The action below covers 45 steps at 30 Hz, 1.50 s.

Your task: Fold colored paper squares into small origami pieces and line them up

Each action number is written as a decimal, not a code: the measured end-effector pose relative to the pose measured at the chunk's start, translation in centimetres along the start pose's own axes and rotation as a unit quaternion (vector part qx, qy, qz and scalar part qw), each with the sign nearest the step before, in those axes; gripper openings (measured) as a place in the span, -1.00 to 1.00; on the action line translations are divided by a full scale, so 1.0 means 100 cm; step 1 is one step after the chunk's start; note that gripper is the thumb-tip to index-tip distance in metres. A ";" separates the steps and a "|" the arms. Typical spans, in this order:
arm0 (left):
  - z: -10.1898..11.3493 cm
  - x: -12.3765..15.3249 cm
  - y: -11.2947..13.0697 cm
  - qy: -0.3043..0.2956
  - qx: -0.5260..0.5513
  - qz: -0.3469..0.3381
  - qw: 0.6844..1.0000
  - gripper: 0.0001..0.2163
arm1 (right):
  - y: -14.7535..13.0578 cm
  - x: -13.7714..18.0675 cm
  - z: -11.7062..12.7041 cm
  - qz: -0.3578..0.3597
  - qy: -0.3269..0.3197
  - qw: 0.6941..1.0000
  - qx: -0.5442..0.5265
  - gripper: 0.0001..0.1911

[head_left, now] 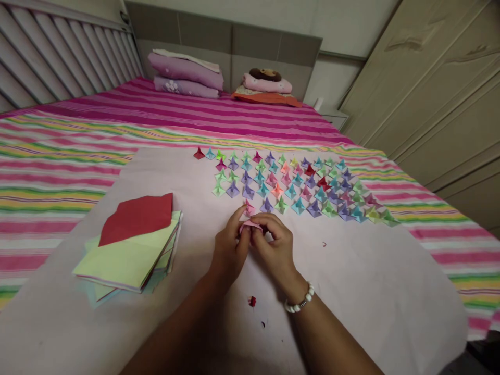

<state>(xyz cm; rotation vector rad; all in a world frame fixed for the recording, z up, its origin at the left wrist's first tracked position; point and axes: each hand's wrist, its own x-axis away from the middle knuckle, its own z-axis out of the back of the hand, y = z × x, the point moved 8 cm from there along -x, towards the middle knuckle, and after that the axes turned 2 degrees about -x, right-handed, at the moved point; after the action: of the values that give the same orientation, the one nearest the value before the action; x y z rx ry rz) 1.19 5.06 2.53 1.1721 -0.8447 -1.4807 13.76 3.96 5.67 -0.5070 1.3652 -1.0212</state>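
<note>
Between my two hands is a small folded pink paper piece (250, 224), pinched from both sides. My left hand (230, 245) grips its left end with thumb and fingers. The right end is held by my right hand (275, 242), which has a white bead bracelet (300, 300) at the wrist. Just beyond my fingertips sits a finished-looking pink paper shape (249, 208), partly covered by my left fingers. Rows of small folded paper shapes (298, 207) in many colours spread out behind my hands and to the right. My fingers hide part of the held piece.
A stack of coloured paper sheets (128, 255), with a torn-edged red sheet (140, 216) on top, lies at left on the white paper sheet (375, 297). Small red scraps (252, 301) lie nearer me. Folded bedding (187, 73) rests at the headboard (203, 34); a wardrobe (441, 94) stands right.
</note>
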 end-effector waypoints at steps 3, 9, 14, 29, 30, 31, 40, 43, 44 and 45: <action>-0.001 0.000 0.002 -0.010 -0.020 -0.018 1.000 -0.65 | 0.009 0.000 0.001 -0.050 0.009 0.999 -0.012 -0.81; -0.008 -0.004 0.001 -0.021 -0.008 -0.033 0.999 -0.72 | 0.033 0.002 0.005 -0.176 0.039 0.979 -0.093 -0.90; 0.000 0.000 0.017 0.027 -0.037 -0.160 0.986 -0.69 | 0.046 0.001 0.014 -0.243 0.068 0.962 -0.108 -0.93; 0.004 -0.005 0.012 0.043 -0.012 -0.150 0.988 -0.95 | 0.047 -0.002 0.002 -0.271 -0.003 0.931 -0.243 -0.79; 0.005 -0.007 0.008 0.042 0.014 -0.117 0.992 -0.94 | 0.046 -0.002 0.001 -0.268 -0.012 0.932 -0.245 -0.74; 0.006 -0.008 0.004 0.039 0.043 -0.082 0.995 -0.92 | 0.045 -0.003 0.000 -0.265 -0.022 0.933 -0.244 -0.72; 0.000 -0.011 -0.021 0.021 0.265 0.102 0.959 -0.80 | 0.043 0.002 -0.017 -0.289 -0.092 0.921 -0.246 -0.70; 0.000 -0.012 -0.020 0.017 0.278 0.099 0.955 -0.80 | 0.047 0.004 -0.018 -0.299 -0.099 0.923 -0.223 -0.68; 0.000 -0.013 -0.020 0.016 0.280 0.096 0.955 -0.80 | 0.048 0.004 -0.018 -0.301 -0.101 0.923 -0.216 -0.67; 0.000 -0.013 -0.020 0.016 0.282 0.094 0.955 -0.79 | 0.048 0.005 -0.018 -0.303 -0.104 0.923 -0.212 -0.67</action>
<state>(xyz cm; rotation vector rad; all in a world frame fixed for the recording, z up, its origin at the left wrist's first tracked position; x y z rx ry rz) 0.65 6.78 1.00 1.4726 -1.3730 -1.0872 13.44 6.44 1.20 -1.3897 1.2607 -1.1147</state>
